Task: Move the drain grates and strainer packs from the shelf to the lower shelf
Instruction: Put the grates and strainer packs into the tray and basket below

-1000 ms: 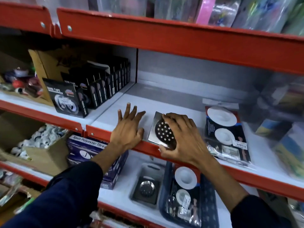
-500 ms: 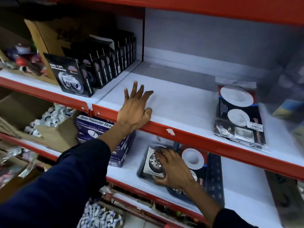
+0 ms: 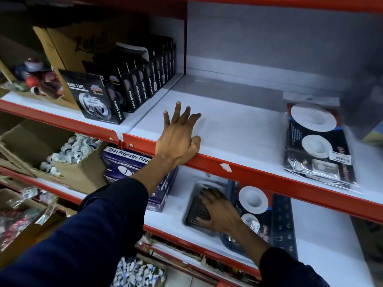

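Observation:
My right hand (image 3: 218, 212) rests on a square metal drain grate (image 3: 195, 210) lying on another packed grate (image 3: 193, 187) on the lower shelf (image 3: 176, 206), fingers curled over it. Beside it on the right lies a strainer pack (image 3: 253, 200) with white round strainers. A stack of strainer packs (image 3: 317, 143) sits on the upper shelf (image 3: 238, 129) at the right. My left hand (image 3: 179, 137) lies flat, fingers spread, on the upper shelf's red front edge, holding nothing.
Black nano tape boxes (image 3: 116, 88) line the upper shelf to the left. Blue polyester thread boxes (image 3: 132, 164) and a cardboard box of white fittings (image 3: 70, 154) stand on the lower shelf left of the grates. More goods fill the shelf below.
My right hand carried the drain grate from the upper shelf down to the lower shelf and set it on the packed grate. My left hand stayed on the shelf edge.

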A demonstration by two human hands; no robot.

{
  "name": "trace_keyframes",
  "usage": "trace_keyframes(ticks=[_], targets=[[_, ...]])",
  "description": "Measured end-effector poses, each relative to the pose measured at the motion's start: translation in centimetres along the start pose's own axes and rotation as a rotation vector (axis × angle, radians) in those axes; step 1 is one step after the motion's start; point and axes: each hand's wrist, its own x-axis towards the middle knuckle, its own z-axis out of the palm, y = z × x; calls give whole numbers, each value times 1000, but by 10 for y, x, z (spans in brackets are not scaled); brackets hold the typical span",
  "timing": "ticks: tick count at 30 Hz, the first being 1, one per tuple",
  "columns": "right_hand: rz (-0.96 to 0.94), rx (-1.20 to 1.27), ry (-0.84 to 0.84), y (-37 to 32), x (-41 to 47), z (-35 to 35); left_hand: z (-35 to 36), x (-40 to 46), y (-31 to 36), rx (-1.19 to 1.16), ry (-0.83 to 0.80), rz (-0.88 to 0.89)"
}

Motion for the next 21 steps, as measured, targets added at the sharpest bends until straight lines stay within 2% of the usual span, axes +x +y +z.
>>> trace_keyframes(ticks=[2,5,6,8,10,16,18,21], targets=[[-108,-12,234,-6,-16,-24,0,0,0,20,-2,0],[-305,-77,729,-10,-38,-60,1,-1,-1,59,-1,-1],[-330,-105,843,-11,-44,-75,1,-1,0,68,-2,1],[-275,-128,965,-11,-52,-109,1,-3,0,89,-8,13],[-123,-130,945,-7,-52,-141,1,-4,-1,110,-20,36],[312,-186,689,29,-56,-196,-7,-10,11,166,-82,62],[382,-164,659,44,-59,-200,-7,-11,27,120,-88,79],[440,-140,699,64,-71,-203,0,-7,71,-1,-111,135]])
